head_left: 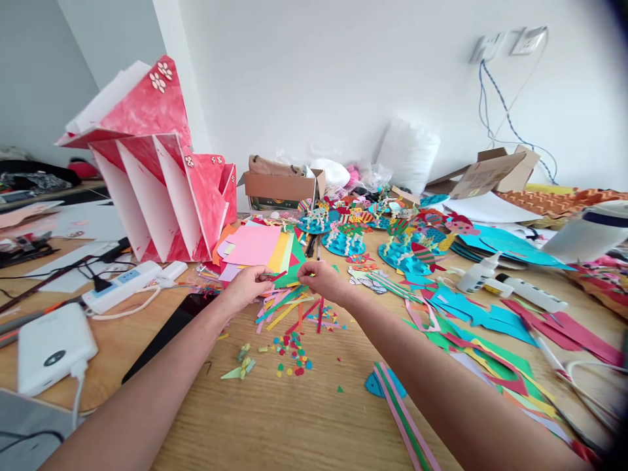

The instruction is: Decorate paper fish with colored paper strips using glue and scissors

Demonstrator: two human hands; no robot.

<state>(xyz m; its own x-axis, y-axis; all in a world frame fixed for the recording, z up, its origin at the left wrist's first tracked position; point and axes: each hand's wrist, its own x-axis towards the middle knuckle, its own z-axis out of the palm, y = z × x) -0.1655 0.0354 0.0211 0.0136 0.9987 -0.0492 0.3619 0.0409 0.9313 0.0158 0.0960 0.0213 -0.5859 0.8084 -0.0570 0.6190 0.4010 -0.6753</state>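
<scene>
Tabletop point(235, 432): red strip point(278, 273) between hands, above strip pile point(283, 316).
Three long strips cross one blue fish point(373, 384); left hand point(250, 285) pinches the red strip; right hand point(324, 281) closed, contents hidden; two bottles point(532, 293) rightward; one rack point(209, 196) behind.

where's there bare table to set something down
The table is bare at its near middle, bordered by the left forearm, paper dots and pink-and-green strips. Crowded: the far side, with paper fish, and the right, with blue scraps and bottles.

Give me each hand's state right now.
Left hand: closed, apparently pinching a thin red strip.
Right hand: closed; whether it holds anything can't be told.
</scene>
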